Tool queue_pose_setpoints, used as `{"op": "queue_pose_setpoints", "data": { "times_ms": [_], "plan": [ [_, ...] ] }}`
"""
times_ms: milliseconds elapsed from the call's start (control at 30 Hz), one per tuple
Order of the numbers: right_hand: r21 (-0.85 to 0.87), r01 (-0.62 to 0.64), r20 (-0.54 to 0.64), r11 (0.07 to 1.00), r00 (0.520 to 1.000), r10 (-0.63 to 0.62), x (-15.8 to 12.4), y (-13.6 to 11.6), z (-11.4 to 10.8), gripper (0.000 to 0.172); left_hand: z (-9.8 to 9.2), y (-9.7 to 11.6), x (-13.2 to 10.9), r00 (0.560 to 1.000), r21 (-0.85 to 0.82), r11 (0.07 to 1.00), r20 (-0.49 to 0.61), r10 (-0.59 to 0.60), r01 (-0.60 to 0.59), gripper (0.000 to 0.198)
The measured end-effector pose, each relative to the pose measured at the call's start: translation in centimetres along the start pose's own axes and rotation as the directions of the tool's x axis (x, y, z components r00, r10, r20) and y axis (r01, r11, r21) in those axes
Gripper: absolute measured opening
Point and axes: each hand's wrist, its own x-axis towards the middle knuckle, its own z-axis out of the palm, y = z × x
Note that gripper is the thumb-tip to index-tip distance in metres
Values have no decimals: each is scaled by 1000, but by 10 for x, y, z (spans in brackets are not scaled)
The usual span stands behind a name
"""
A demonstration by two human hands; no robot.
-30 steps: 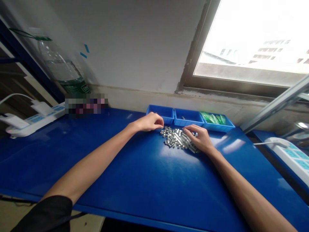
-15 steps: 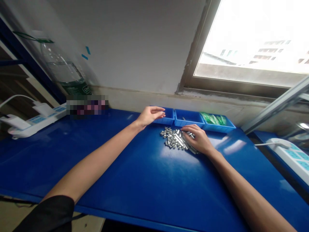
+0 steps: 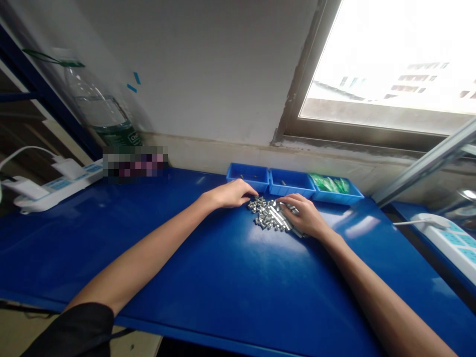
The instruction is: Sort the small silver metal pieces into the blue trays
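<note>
A pile of small silver metal parts lies on the blue tabletop, with short cylindrical pieces on its left and longer metal rods on its right. My left hand reaches to the pile's left edge, thumb and fingers apart and curved toward the short pieces. Over the right side of the pile rests my right hand, its fingers stretched out and thumb apart, covering some rods. Behind the hands stand a left blue bin with a few small parts, and a middle blue bin with a small piece inside.
A right blue bin holds green plastic packets. A large bottle and a power strip stand at the left. Another power strip lies at the right, near a slanted metal bar.
My left hand has come down from the left bin to the left edge of the pile, uncovering the bin. The right hand has stayed nearly still over the rods.
</note>
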Motion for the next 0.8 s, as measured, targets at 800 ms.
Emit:
{"op": "queue_pose_setpoints", "data": {
  "times_ms": [800],
  "plan": [
    [-2, -21, -41, 1000, 999, 21, -1, 2, 1, 25, 17, -4, 4, 992, 66, 992, -56, 114, -110, 34]
  ]
}}
